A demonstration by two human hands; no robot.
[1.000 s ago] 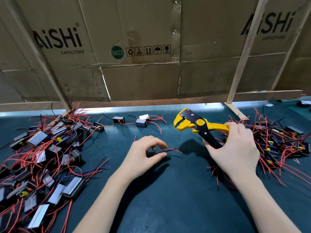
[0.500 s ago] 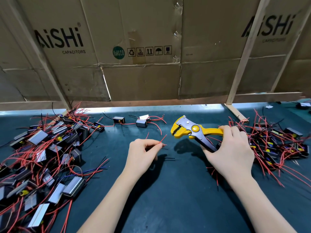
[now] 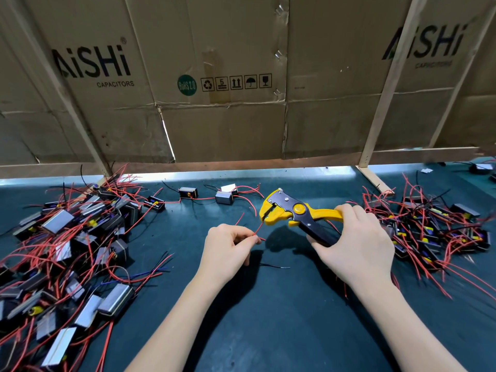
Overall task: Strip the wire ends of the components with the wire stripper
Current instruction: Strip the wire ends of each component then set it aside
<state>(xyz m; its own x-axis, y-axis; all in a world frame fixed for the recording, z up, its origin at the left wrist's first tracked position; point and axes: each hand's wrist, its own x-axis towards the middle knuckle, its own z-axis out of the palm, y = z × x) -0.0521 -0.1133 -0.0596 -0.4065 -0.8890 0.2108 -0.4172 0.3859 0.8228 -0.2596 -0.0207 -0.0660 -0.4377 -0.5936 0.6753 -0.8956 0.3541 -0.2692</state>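
A large heap of components point(image 3: 67, 251) lies at left. The left hand point(image 3: 228, 251) pinches a red wire point(image 3: 258, 229), its tip at the mouth of the wire stripper point(image 3: 290, 210) gripped by the right hand point(image 3: 354, 245); this end appears not yet stripped. A smaller heap point(image 3: 434, 229) lies right. Dark green surface point(image 3: 268, 318), cardboard wall point(image 3: 228, 76) behind.

Both forearms were bare, entering from the lower edge of the frame, with no sleeves, gloves, rings or watch. The left hand point(image 3: 226, 251) and right hand point(image 3: 357, 245) had short, unpainted nails.
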